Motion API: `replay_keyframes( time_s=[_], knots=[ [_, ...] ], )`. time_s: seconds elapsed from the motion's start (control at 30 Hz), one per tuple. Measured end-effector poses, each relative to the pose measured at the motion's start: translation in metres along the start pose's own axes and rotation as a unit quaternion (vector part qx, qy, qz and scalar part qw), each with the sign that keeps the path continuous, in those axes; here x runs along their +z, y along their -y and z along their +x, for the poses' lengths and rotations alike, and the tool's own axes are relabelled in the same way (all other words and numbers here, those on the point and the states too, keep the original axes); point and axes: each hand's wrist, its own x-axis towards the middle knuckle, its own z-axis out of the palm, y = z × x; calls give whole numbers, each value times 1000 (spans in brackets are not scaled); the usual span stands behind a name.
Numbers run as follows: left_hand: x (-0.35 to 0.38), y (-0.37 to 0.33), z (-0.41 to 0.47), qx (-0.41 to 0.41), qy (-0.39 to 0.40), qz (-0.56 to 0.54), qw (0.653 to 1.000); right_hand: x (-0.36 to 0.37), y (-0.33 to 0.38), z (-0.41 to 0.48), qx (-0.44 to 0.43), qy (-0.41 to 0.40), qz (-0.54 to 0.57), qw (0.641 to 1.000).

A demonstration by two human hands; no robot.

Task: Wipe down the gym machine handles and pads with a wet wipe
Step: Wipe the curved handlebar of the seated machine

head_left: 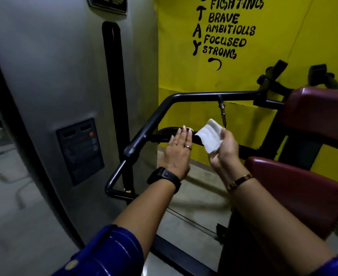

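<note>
My right hand [222, 151] pinches a white wet wipe [209, 135] and holds it up in the air in front of the machine. My left hand [177, 152] is flat with straight fingers, its fingertips reaching toward a black bar just left of the wipe; I cannot tell whether they touch it. The black tubular handle frame [144, 134] runs from the lower left up and bends right along the yellow wall. A dark red seat pad [295, 186] lies under my right forearm, and a dark red back pad [319, 114] stands at the right.
A tall grey weight-stack housing [54, 76] with a dark label panel [80, 150] fills the left. Behind the machine is a yellow wall [176, 56] with black lettering. A metal pin [222, 114] hangs from the top bar. Grey floor shows at the lower left.
</note>
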Motion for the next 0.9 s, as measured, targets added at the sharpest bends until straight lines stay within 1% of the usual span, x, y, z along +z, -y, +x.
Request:
replay_keyframes(
  time_s=[0.1, 0.2, 0.3, 0.37, 0.43, 0.57, 0.7, 0.8, 0.9],
  knots=[
    [-2, 10, -2, 41, -2, -47, 998, 6, -8, -10, 1, -45, 23, 999],
    [-7, 32, -6, 103, 22, -126, 987, 17, -18, -25, -3, -61, 58, 996],
    [-10, 68, -13, 145, 19, -171, 974, 31, -34, -34, -10, -71, 87, 994],
    [-4, 92, -17, 135, 4, -170, 976, 41, -44, -41, -9, -66, 86, 994],
    [4, 115, -17, 112, -1, -141, 984, 54, -55, -47, -4, -63, 85, 994],
    [18, 141, -12, 77, 25, -100, 992, 75, -68, -48, 2, -62, 76, 995],
    [27, 156, 3, 59, 40, -50, 996, 96, -82, -35, -14, -40, 19, 999],
    [35, 170, 15, 25, 75, -43, 996, 113, -92, -19, -10, -31, -37, 999],
    [40, 184, 27, 16, 102, -21, 994, 126, -106, -6, 5, -69, -67, 995]
  ],
)
